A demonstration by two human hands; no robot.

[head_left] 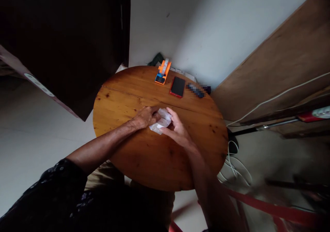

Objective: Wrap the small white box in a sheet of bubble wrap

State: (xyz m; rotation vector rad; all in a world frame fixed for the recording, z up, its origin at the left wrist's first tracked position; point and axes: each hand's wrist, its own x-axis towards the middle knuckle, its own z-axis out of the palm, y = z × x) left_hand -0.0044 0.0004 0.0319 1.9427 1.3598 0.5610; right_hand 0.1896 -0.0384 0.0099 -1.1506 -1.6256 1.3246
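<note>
Occupying the centre of the frame: one small crumpled packet (161,122), whitish and partly see-through, held over a round wooden table (146,159). Left hand (146,117) of the person, left of the packet: fingers curled inward and closed on its left side, some fingertips hidden. Right hand (178,130), right of the packet: thumb at the lower edge, fingers bent at the upper right edge, parted only by the packet they grip. Upper centre of the frame, near the table's far rim: one orange tape dispenser (166,68) with a blue part and pale roll; to its right, one dark-screened device (178,86) with red edging, lying flat; further right, one dark object (196,90), pixelated, kind unclear. Lower right of the frame: one white cable (234,168), looped beside the table
</note>
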